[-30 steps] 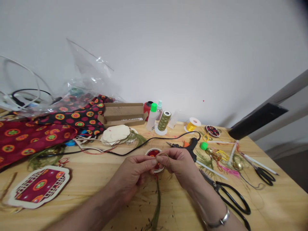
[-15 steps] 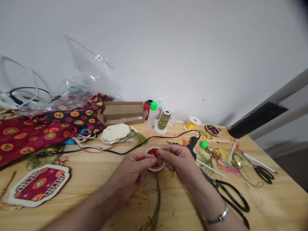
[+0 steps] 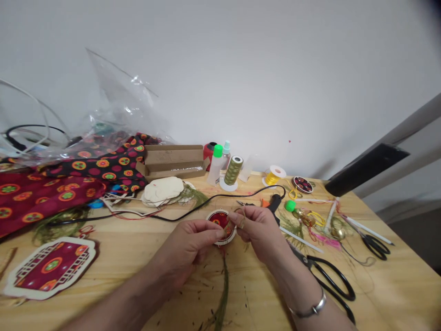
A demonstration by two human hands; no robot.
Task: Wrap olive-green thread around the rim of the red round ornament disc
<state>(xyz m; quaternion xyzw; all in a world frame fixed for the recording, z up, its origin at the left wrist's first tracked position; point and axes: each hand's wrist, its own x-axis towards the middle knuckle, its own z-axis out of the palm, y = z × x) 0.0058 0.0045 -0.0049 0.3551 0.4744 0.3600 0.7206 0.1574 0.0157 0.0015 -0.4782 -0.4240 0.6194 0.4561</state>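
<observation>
A round ornament (image 3: 217,220) with a pale rim and dark red patterned fabric lies between my hands, a green tassel (image 3: 223,294) hanging from its lower edge. My left hand (image 3: 196,239) has thumb and fingers pinched over the ornament's middle, on a thin olive cord. The cord (image 3: 241,216) runs to my right hand (image 3: 253,227), which pinches it at the ornament's right edge, a small loop showing above the fingertips. My fingers hide part of the ornament.
Black-handled scissors (image 3: 332,276) lie beside my right forearm, with a glue gun (image 3: 274,207) behind that hand. Farther back stand a green thread spool (image 3: 233,172), bottles and a cardboard box (image 3: 174,161). A larger fabric ornament (image 3: 51,266) lies at the left.
The fingers of my right hand have shifted slightly away from my left, uncovering more of the ornament and cord. The whole view has moved a little.
</observation>
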